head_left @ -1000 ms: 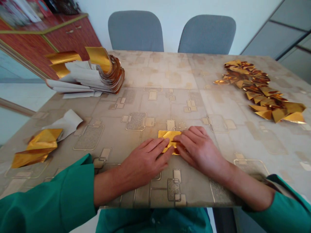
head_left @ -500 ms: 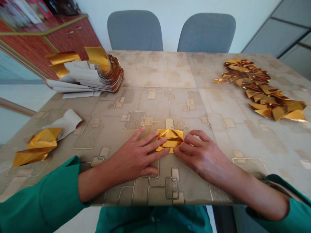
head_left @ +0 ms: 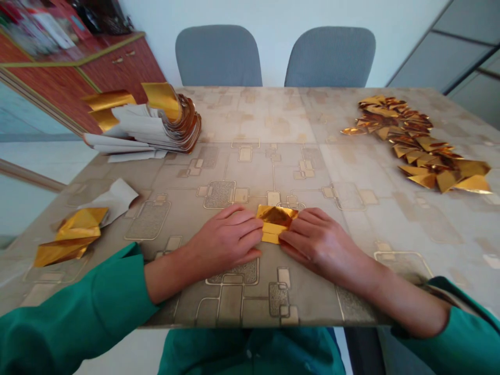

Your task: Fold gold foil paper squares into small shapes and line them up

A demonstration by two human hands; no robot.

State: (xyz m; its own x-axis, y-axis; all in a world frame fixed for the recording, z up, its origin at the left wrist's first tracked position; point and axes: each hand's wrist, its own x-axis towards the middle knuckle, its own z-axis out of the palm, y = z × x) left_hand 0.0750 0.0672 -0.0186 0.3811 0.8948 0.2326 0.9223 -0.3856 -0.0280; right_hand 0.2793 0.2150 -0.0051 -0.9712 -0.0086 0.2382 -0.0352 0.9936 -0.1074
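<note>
Gold paper (head_left: 274,229) lies on the counter (head_left: 250,166) before us, creases running left to right, far edge facing the chairs (head_left: 217,56); our fingers cover its ends, so we cannot tell its long axis. Our right hand (head_left: 326,239) grasps its right edge with bent fingers; our left hand (head_left: 226,238) touches the left edge, pinching or merely pressing, we cannot tell. Leftward we have loose gold sheets (head_left: 74,237); beyond, a curled paper stack (head_left: 144,125); far right, folded gold pieces (head_left: 424,143).
</note>
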